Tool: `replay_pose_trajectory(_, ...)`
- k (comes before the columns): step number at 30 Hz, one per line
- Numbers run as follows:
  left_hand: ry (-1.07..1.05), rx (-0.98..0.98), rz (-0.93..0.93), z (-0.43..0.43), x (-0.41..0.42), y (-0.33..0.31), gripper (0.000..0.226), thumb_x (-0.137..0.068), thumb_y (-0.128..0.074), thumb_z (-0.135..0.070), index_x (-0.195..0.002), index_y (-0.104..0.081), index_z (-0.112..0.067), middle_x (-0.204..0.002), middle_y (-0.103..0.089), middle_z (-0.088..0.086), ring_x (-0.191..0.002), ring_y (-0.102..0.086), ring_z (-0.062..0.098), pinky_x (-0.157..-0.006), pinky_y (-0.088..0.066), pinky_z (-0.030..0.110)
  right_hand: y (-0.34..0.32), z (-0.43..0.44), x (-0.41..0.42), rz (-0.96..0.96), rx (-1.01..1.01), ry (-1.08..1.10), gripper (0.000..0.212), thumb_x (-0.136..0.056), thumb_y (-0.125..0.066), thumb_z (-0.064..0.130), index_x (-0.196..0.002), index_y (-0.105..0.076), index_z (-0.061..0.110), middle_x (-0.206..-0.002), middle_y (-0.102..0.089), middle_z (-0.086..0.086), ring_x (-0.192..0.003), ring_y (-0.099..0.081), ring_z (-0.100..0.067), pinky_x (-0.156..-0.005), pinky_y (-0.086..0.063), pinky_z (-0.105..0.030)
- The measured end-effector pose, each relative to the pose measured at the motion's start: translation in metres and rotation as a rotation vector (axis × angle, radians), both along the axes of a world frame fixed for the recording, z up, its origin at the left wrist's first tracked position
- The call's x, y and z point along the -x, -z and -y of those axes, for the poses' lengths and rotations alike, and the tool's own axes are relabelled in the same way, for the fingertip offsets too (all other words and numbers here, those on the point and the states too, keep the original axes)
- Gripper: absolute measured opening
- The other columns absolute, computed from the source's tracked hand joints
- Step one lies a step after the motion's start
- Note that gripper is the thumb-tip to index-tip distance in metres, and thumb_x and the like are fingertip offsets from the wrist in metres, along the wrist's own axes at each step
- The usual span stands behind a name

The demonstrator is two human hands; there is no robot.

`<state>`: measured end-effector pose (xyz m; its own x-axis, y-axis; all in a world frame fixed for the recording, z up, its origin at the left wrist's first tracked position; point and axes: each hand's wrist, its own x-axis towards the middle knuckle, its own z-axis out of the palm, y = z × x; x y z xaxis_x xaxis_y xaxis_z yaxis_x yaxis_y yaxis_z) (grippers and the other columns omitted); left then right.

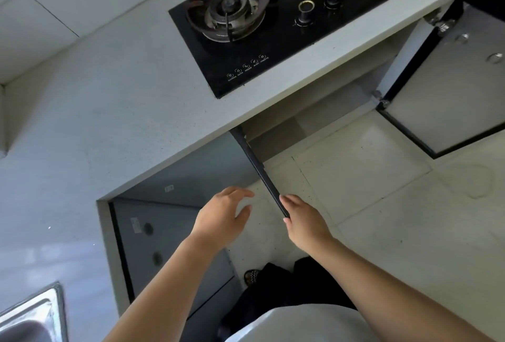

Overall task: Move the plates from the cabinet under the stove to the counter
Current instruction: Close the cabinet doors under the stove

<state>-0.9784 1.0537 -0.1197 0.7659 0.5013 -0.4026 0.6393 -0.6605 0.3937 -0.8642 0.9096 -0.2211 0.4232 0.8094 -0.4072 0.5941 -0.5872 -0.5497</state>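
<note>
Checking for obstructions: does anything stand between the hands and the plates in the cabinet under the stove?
Nothing visible does. The left door, right hand at its end, and the right door stand open. The plates themselves do not show: the counter edge hides the cabinet's inside.

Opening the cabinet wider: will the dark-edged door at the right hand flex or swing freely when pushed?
Likely stiff: the door shows a thin, straight edge. Probably swings lightly, as the right hand holds just its outer edge.

Home kitchen: black glass gas stove (273, 14) set in grey counter (109, 95), steel sink (35, 314), open cabinet doors below.
</note>
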Motion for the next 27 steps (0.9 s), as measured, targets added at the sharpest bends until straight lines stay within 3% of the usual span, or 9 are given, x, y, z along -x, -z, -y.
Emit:
replay_pose_trajectory(3, 0.049, -0.023, -0.057, 0.007, -0.024, 0.008, 0.034, -0.092, -0.046, -0.028, -0.126, -0.052, -0.03, -0.127, -0.052, -0.011, -0.114, -0.05, 0.013, -0.085, -0.046, 0.028, 0.001, 0.005, -0.02, -0.008, -0.014, 0.008, 0.05, -0.091, -0.047, 0.009, -0.139, -0.034, 0.015, -0.139, -0.042, 0.001, -0.115, -0.051, -0.022, -0.091, -0.045, -0.035)
replay_pose_trajectory(6, 0.169, -0.083, -0.144, 0.012, -0.053, 0.02, 0.041, -0.092, -0.044, -0.029, -0.133, -0.042, -0.032, -0.14, -0.04, -0.012, -0.126, -0.039, 0.014, -0.095, -0.042, 0.032, 0.004, 0.016, -0.051, 0.03, -0.002, 0.03, 0.049, -0.091, -0.047, 0.008, -0.138, -0.036, 0.017, -0.137, -0.045, 0.001, -0.115, -0.05, -0.022, -0.091, -0.046, -0.035)
replay_pose_trajectory(10, 0.287, -0.134, -0.217, 0.013, -0.091, 0.036, 0.055, -0.092, -0.043, -0.026, -0.143, -0.024, -0.033, -0.153, -0.019, -0.009, -0.14, -0.015, 0.015, -0.112, -0.022, 0.035, 0.009, 0.028, -0.101, 0.111, -0.014, 0.079, 0.049, -0.089, -0.049, 0.004, -0.135, -0.042, 0.019, -0.129, -0.052, 0.0, -0.11, -0.051, -0.022, -0.085, -0.047, -0.032)
replay_pose_trajectory(16, 0.363, -0.204, -0.194, -0.004, -0.147, 0.059, 0.071, -0.091, -0.042, -0.019, -0.147, 0.001, -0.032, -0.157, 0.008, -0.005, -0.144, 0.009, 0.016, -0.115, -0.005, 0.037, 0.012, 0.034, -0.176, 0.243, -0.023, 0.175, 0.051, -0.087, -0.048, 0.001, -0.132, -0.049, 0.027, -0.122, -0.057, 0.003, -0.107, -0.052, -0.018, -0.078, -0.047, -0.029)
replay_pose_trajectory(23, 0.43, -0.175, -0.235, -0.027, -0.195, 0.09, 0.08, -0.09, -0.041, -0.014, -0.145, 0.016, -0.027, -0.155, 0.021, -0.005, -0.142, 0.016, 0.017, -0.116, -0.002, 0.04, 0.009, 0.015, -0.236, 0.33, -0.061, 0.225, 0.035, -0.094, -0.049, 0.013, -0.128, -0.056, 0.017, -0.127, -0.057, -0.003, -0.115, -0.051, -0.02, -0.085, -0.044, -0.027)
replay_pose_trajectory(27, 0.385, -0.177, -0.238, -0.034, -0.213, 0.093, 0.084, -0.087, -0.041, -0.008, -0.144, 0.019, -0.023, -0.153, 0.026, -0.003, -0.142, 0.018, 0.019, -0.115, 0.0, 0.042, 0.006, -0.001, -0.252, 0.366, 0.013, 0.196, 0.045, -0.094, -0.051, 0.023, -0.138, -0.043, 0.014, -0.149, -0.034, -0.008, -0.137, -0.032, -0.024, -0.101, -0.04, -0.031)
